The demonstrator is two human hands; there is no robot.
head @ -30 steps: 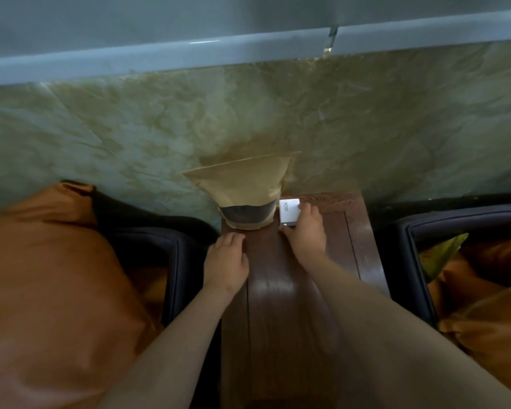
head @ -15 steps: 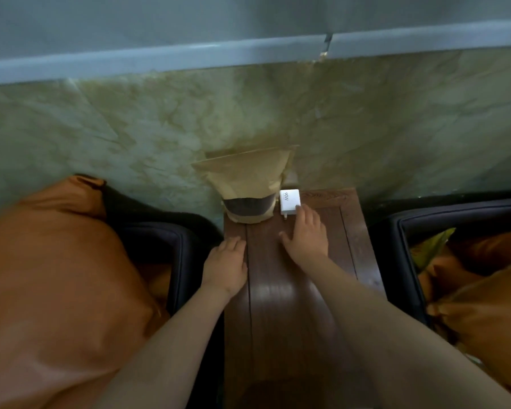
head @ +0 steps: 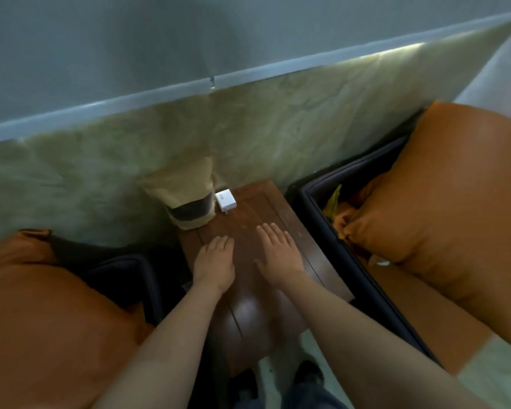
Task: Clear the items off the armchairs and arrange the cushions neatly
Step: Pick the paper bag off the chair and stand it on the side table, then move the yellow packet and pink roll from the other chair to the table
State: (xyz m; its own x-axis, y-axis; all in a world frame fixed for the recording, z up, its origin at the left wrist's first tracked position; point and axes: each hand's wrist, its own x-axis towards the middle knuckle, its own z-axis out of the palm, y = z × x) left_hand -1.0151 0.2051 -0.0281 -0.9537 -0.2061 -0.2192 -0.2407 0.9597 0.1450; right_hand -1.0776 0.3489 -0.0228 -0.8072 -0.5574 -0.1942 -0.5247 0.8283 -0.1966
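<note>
A dark wooden side table [head: 304, 237] stands between two dark armchairs. At its far end a brown paper pouch [head: 186, 199] leans on the wall, and a small white charger [head: 225, 200] lies beside it. My left hand [head: 214, 262] and my right hand [head: 279, 255] hover flat over the table, fingers apart, holding nothing. An orange cushion [head: 452, 208] sits on the right armchair [head: 348, 255], with a yellow-green item [head: 334, 199] and crumpled orange fabric tucked behind it. Another orange cushion [head: 48, 320] fills the left armchair [head: 127, 278].
A marbled green wall panel [head: 101, 166] runs behind the table and chairs, with a grey ledge above it. A small white object [head: 382, 263] peeks out under the right cushion. My shoes [head: 307, 376] stand on pale floor at the table's near end.
My right hand has let go of the white charger and drawn back from it. Both hands pulled toward me, and the view swung right, showing more of the right armchair.
</note>
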